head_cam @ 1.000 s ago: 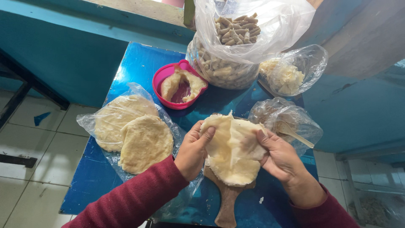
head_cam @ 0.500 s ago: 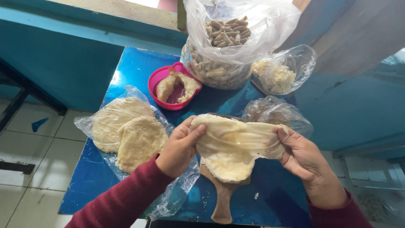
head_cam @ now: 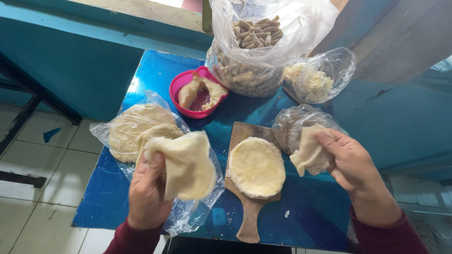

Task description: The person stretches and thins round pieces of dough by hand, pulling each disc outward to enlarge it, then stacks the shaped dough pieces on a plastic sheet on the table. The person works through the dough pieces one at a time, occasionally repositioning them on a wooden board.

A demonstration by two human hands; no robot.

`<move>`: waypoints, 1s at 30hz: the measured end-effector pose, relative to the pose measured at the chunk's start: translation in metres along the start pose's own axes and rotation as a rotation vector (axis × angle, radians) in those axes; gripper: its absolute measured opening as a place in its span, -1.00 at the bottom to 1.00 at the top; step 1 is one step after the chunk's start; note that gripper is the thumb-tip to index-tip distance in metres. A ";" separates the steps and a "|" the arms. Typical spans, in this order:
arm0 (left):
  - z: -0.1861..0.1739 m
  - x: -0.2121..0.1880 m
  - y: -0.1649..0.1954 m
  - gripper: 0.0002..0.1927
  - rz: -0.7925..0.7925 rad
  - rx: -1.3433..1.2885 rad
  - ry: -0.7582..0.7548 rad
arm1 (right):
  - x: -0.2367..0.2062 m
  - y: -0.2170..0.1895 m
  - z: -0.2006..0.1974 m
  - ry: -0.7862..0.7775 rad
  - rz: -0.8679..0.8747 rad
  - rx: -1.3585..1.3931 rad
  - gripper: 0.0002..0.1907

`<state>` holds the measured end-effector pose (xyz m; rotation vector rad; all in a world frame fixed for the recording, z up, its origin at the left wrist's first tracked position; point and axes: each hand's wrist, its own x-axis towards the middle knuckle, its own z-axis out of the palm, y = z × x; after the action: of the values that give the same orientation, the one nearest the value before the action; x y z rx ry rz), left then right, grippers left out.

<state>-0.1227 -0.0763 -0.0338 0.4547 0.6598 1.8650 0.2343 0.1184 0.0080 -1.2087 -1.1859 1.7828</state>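
Since the earlier frames, the single mass of dough stretched between both hands has been pulled apart into two pieces, and a flat dough round (head_cam: 256, 167) is now uncovered on the wooden paddle board (head_cam: 248, 221). A large limp sheet of dough (head_cam: 186, 164) is grasped by the left hand (head_cam: 148, 190) over the plastic sheet (head_cam: 188, 214), while a smaller folded piece (head_cam: 308, 153) is pinched in the right hand (head_cam: 353, 164) just beside a crumpled bag (head_cam: 294, 122). The step in hand is judged to be dividing the dough; a place to set each piece down would be called for next. Counted on the blue table (head_cam: 141, 80): two finished rounds (head_cam: 134, 129) stacked on the plastic, one round on the board, two pieces held, one pink bowl (head_cam: 181, 87), one big bag of stick-shaped snacks (head_cam: 252, 51) and one bag of pale lumps (head_cam: 313, 82).
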 end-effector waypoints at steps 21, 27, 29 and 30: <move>-0.011 -0.023 0.008 -0.48 0.001 -0.076 0.138 | 0.050 0.059 0.046 -0.269 0.016 -0.634 -0.51; -0.001 -0.021 -0.008 -0.51 -0.090 -0.134 0.106 | 0.045 0.053 0.049 -0.184 -0.172 -0.882 -0.38; 0.005 -0.021 -0.015 -0.51 -0.131 -0.178 0.069 | 0.035 0.048 0.056 -0.095 -0.324 -1.138 -0.29; 0.008 -0.022 -0.018 -0.51 -0.137 -0.193 0.035 | 0.029 0.044 0.061 -0.051 -0.503 -1.204 -0.29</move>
<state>-0.0967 -0.0892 -0.0390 0.2463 0.5149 1.7892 0.1655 0.1091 -0.0334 -1.2395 -2.4638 0.6321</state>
